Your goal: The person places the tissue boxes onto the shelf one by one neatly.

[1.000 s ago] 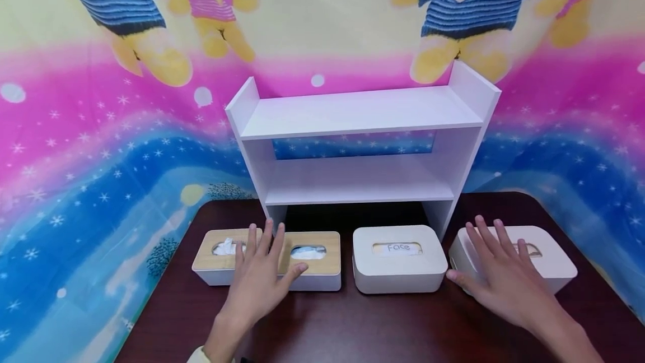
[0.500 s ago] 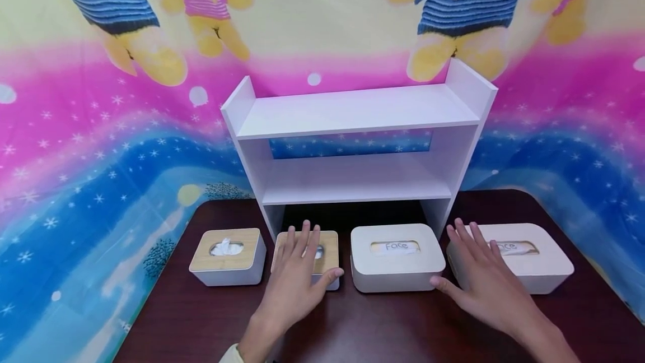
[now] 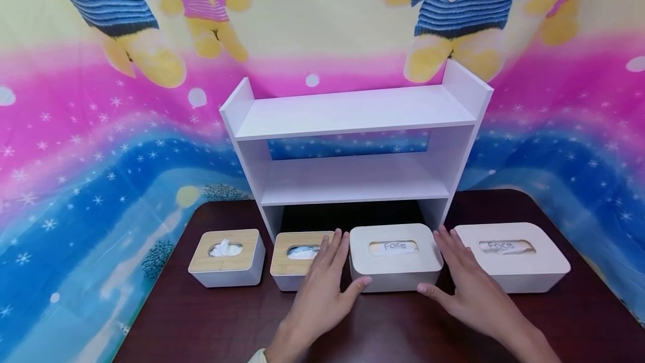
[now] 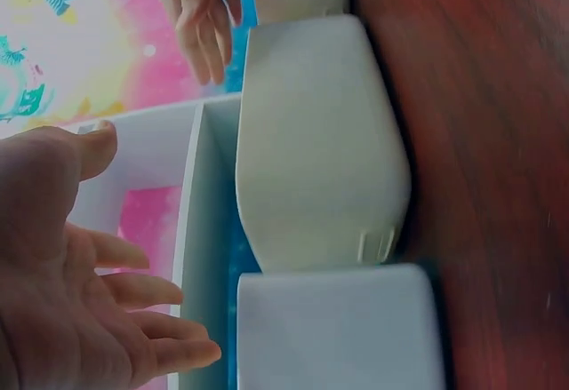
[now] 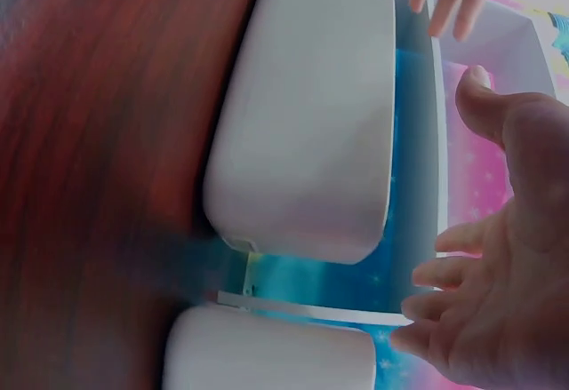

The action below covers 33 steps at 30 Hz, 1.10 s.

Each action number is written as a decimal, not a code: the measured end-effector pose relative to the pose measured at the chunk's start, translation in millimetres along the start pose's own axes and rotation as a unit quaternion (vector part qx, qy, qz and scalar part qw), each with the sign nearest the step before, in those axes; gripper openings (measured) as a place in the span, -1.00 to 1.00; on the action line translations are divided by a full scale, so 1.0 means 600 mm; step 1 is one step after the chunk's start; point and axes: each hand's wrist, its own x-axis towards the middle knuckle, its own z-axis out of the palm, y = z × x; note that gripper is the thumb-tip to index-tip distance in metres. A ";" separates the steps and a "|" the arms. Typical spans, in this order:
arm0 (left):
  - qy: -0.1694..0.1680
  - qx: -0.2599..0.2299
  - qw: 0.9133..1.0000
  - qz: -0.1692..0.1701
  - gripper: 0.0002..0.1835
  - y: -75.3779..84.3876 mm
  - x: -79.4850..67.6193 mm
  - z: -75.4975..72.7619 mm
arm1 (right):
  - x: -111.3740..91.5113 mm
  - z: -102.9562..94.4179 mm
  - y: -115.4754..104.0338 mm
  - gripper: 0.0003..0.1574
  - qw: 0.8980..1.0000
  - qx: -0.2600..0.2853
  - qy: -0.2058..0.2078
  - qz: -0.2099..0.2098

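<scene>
Between my two hands in the head view stands a white tissue box (image 3: 398,265), its slot showing a packet marked "Face". My left hand (image 3: 325,290), fingers straight, is at its left side, partly covering a smaller tissue box with a wooden lid (image 3: 289,266). On the other side my right hand (image 3: 468,290) has its fingers extended, close to the gap before a second white tissue box (image 3: 524,265). Both wrist views show the palms apart from the white box (image 4: 320,141), with nothing held. Whether any fingertip touches it cannot be told from the head view.
Behind the boxes stands a white two-tier shelf (image 3: 353,178) on the dark wooden table (image 3: 201,324). Another wooden-lidded tissue box (image 3: 227,259), with tissue poking out, sits at the far left. A printed cloth (image 3: 126,156) hangs behind everything.
My left hand has moved right, from over the wooden-lidded boxes to the white box's left side. My right hand has shifted left off the far-right box. The boxes stay put.
</scene>
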 end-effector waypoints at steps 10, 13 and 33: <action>0.019 -0.061 0.998 0.003 -0.08 0.029 -0.005 0.033 | -0.004 0.017 -0.004 0.31 1.000 0.015 0.013 0.019; 0.032 -0.079 0.996 0.000 -0.08 0.030 -0.008 0.044 | -0.001 0.019 -0.003 0.31 0.999 0.021 0.002 0.040; 0.071 -0.114 0.990 -0.033 -0.05 -0.001 -0.003 0.097 | 0.008 0.042 0.023 0.30 0.996 0.027 0.002 0.080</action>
